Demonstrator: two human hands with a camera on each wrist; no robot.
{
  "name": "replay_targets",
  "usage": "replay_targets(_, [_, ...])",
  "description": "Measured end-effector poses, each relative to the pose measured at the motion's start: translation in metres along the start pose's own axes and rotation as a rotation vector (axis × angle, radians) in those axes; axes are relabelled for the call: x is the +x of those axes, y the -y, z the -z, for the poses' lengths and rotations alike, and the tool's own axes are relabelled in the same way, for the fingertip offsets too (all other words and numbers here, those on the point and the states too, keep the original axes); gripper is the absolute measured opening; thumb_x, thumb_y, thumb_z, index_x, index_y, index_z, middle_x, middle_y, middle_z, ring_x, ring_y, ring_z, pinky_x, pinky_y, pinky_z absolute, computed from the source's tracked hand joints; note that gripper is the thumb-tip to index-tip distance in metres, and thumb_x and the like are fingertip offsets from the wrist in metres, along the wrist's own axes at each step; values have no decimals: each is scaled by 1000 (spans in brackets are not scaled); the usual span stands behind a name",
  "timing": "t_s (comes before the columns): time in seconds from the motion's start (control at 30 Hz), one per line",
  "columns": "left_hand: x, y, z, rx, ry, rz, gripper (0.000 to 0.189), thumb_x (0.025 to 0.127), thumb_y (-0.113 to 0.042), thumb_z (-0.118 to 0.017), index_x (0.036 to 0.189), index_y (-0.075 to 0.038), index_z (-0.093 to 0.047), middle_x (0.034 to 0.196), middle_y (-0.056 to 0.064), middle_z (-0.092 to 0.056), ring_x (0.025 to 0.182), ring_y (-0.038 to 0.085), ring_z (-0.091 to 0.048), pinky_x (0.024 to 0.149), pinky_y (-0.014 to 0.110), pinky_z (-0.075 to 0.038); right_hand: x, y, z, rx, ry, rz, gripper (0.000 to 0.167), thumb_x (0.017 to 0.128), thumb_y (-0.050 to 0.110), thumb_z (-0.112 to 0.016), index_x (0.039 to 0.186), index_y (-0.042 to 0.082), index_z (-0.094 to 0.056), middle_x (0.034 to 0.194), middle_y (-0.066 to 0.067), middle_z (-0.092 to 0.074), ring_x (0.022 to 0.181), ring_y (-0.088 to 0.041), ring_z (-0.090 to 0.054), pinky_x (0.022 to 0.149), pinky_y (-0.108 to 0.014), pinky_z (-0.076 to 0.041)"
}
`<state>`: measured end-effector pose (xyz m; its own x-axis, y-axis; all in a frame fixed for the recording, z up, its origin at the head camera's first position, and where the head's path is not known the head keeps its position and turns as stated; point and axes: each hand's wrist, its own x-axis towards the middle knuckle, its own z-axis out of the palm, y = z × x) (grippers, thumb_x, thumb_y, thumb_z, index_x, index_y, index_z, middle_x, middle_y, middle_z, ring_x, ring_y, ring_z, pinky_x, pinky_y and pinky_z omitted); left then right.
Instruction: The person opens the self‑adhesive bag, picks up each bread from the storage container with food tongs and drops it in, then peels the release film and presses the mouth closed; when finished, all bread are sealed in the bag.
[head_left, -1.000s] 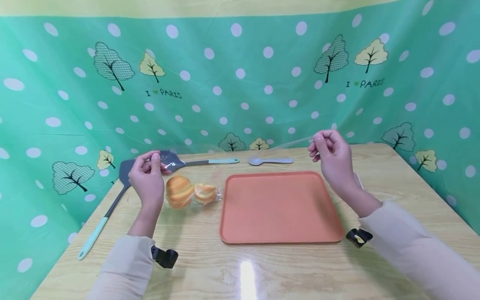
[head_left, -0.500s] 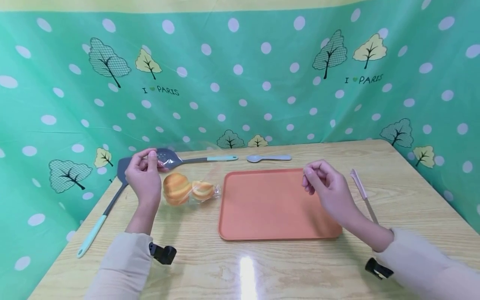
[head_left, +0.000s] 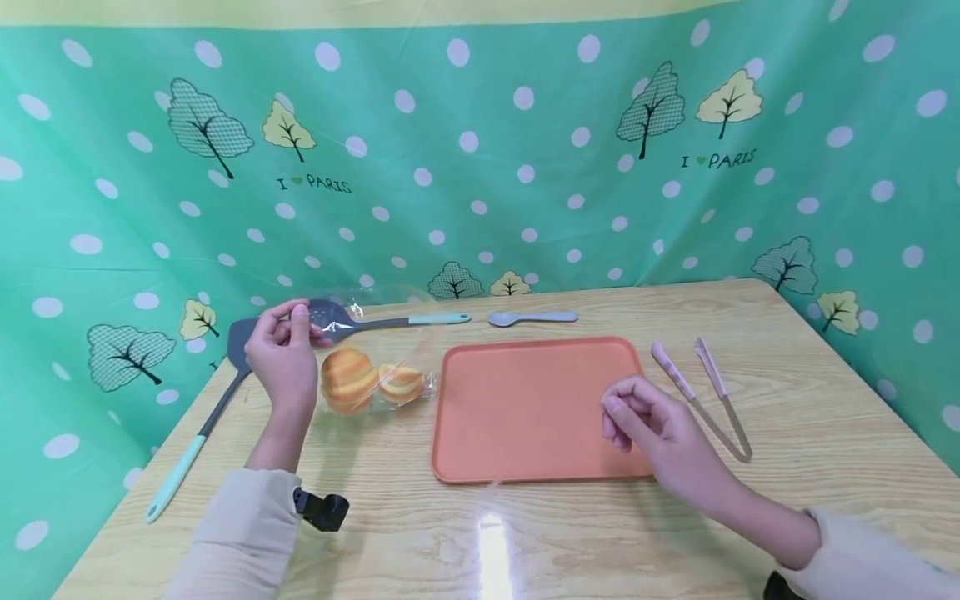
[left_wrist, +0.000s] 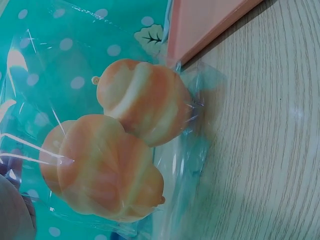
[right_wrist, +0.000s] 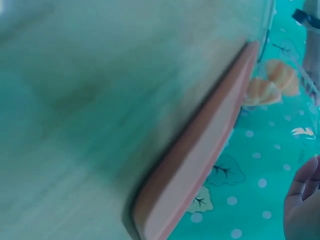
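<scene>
At the left, my left hand point(head_left: 281, 350) pinches the top of a clear plastic bag point(head_left: 412, 396), raised above the table. Inside the bag are two orange-and-cream, pumpkin-shaped buns, a larger bun point(head_left: 349, 380) and a smaller bun point(head_left: 400, 382); the left wrist view shows the larger bun point(left_wrist: 105, 167) touching the smaller bun point(left_wrist: 145, 102). Over the right part of an orange tray point(head_left: 525, 417), my right hand point(head_left: 660, 433) keeps thumb and fingertips together, on what seems a thin clear plastic strip, barely visible. The right wrist view shows the right hand point(right_wrist: 305, 200) at its edge.
Pink-handled tongs point(head_left: 720, 379) lie right of the tray. Behind it is a pale blue spoon point(head_left: 532, 317). Two grey turners with mint handles lie at the left: one turner point(head_left: 198, 442) along the edge, another turner point(head_left: 397, 322) at the back. A polka-dot curtain point(head_left: 480, 167) hangs behind.
My right hand has come down and toward me, from behind the tray's right corner to above its right side, uncovering the tongs. The left hand still holds the bag, nearly unmoved.
</scene>
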<state>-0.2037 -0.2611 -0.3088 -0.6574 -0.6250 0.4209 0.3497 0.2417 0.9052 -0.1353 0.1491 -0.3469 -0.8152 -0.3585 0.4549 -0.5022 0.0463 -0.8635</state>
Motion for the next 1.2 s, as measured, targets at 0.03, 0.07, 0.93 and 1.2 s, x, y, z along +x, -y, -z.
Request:
replay_targets(0.03, [0, 0, 0, 0, 0, -2, 18, 103, -16, -61, 109, -2, -70, 68, -6, -64, 58, 7, -61, 59, 20, -57, -2, -1, 0, -1, 16, -11, 14, 107, -2, -45, 102, 1, -58, 78, -7, -60, 66, -17, -55, 57, -29, -51])
replay_targets(0.07, [0, 0, 0, 0, 1, -4, 18, 103, -16, -61, 109, -2, -70, 67, -6, -64, 58, 7, -61, 59, 20, -57, -5, -3, -1, -2, 34, -19, 14, 107, -1, -46, 102, 2, -58, 78, -8, -60, 65, -18, -55, 57, -30, -51])
replay_targets(0.93, [-3, 1, -2, -23, 0, -33, 11, 102, -12, -62, 103, -7, -72, 64, -4, -65, 53, 6, -62, 58, 17, -56, -32, -24, 17, -560, 195, -48, 20, 84, 18, -84, 80, 28, -68, 72, 23, -57, 62, 4, -50, 52, -20, -47])
replay_targets(1.2, [-3, 1, -3, -19, 10, -41, 13, 102, -13, -62, 105, -5, -71, 64, -4, -65, 53, 5, -62, 58, 17, -56, -25, -24, 8, -357, -3, 99, 28, 82, 3, -83, 83, 29, -71, 70, 17, -60, 58, -4, -53, 49, -21, -45])
